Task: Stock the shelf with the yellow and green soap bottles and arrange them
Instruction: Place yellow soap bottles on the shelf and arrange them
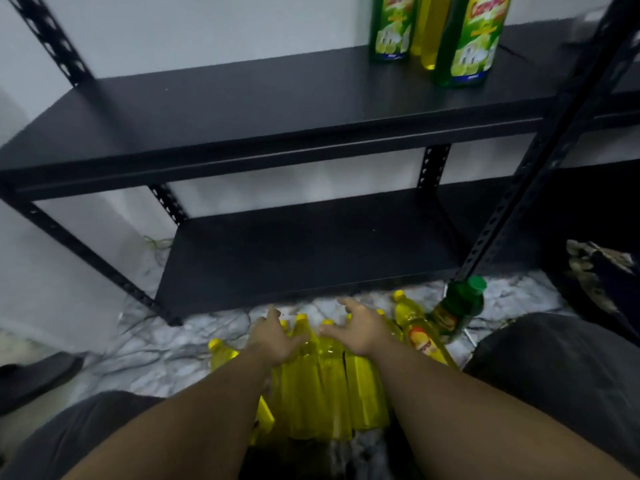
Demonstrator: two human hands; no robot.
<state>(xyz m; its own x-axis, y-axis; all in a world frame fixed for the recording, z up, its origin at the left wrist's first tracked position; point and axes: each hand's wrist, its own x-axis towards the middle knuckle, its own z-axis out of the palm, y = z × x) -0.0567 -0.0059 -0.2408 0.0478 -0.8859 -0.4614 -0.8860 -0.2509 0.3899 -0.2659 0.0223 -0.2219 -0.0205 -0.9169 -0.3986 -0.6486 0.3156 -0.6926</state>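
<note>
The head camera looks down past two bare forearms at a black metal shelf unit (277,109) standing against a pale wall on a marbled white and grey floor (166,355). On the upper shelf, toward its right end, stand two green bottles and one yellow one: a green bottle (391,32) at the back, a yellow bottle (429,39) just beside it on the right, and a second green bottle (474,46) nearer the front edge, partly covering the yellow one. All three stand upright and their tops are cut off by the frame. The lower shelf (311,251) is a bare dark board. On the floor in front of the lower shelf's front edge lies a cluster of yellow bottles (322,386), packed side by side with their yellow caps pointing toward the shelf. Another yellow bottle with a red label (420,336) leans at the right side of the cluster, and a green bottle with a green cap (460,306) tilts beside it, close to the unit's front right post. The left hand (277,336) hovers over the caps at the cluster's left part, fingers spread and loosely curled, holding nothing. The right hand (360,325) is likewise open above the caps in the middle, fingers splayed, thumb pointing inward, gripping nothing; whether either palm touches the bottles cannot be told. A dark slipper (38,375) lies on the floor at the far left, and dark-clothed knees fill the lower corners.
</note>
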